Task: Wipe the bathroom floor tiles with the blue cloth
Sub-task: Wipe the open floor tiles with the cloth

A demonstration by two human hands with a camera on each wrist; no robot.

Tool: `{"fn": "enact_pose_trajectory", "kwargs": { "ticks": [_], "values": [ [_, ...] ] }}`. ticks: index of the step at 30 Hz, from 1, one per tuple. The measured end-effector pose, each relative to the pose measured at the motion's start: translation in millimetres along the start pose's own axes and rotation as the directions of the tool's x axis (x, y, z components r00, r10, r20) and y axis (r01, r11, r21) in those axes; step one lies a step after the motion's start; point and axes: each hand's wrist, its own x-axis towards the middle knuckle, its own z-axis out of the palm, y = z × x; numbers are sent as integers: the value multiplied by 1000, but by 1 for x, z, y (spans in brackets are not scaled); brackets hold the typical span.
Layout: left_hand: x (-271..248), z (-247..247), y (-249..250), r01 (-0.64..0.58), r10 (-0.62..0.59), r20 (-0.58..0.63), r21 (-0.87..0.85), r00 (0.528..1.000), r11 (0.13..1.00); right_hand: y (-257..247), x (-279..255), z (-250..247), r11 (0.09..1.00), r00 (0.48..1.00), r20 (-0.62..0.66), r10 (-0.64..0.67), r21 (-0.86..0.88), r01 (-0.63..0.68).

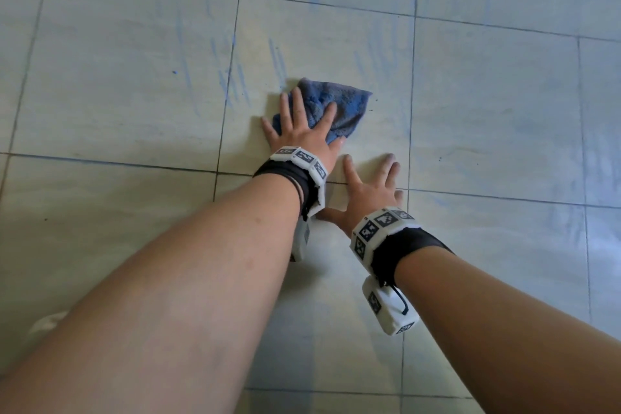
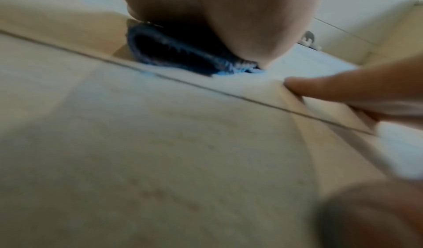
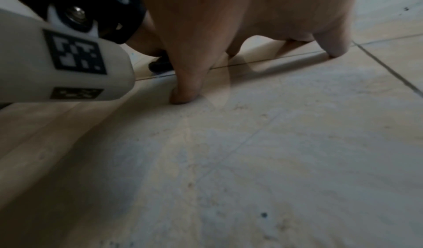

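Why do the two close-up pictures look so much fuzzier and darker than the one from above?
Head view: fairly sharp, evenly lit; left hand presses the blue cloth, right hand flat on the floor tiles. Left wrist view: smeared with blur, cloth dark under the palm. Right wrist view: dim, shadowed foreground, soft focus, fingertips on the tile.

Head view looks down; wrist views skim the shared floor tiles (image 1: 134, 60).
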Motion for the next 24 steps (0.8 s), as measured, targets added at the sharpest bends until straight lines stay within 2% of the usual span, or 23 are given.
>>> {"fn": "enact_pose_trajectory", "kwargs": {
  "ticks": [4,7,10,15,20,24],
  "values": [
    [5,-17,-45,159,-160,-47,-40,986,987,0,-1,0,1000,1000,6,-1,-9,1],
    [0,-27,-90,302,-307,-60,-90,950,949,0,-1,-2,1000,1000,8,4,-4,-4],
    [-17,-24,-116,383,-387,-34,-88,921,919,-3,-2,-6,1000,1000,19,18,-14,-18],
    [-23,-23,-113,423,-426,2,-129,905,897,-25,1,-15,997,997,14,74,29,-74],
    [-24,-30,-119,392,-388,55,-118,920,913,-87,9,-10,999,998,55,-35,1,35],
    [-28,-30,-143,422,-424,23,-153,905,893,-103,22,-13,995,995,39,-93,-20,94]
  ]
}}
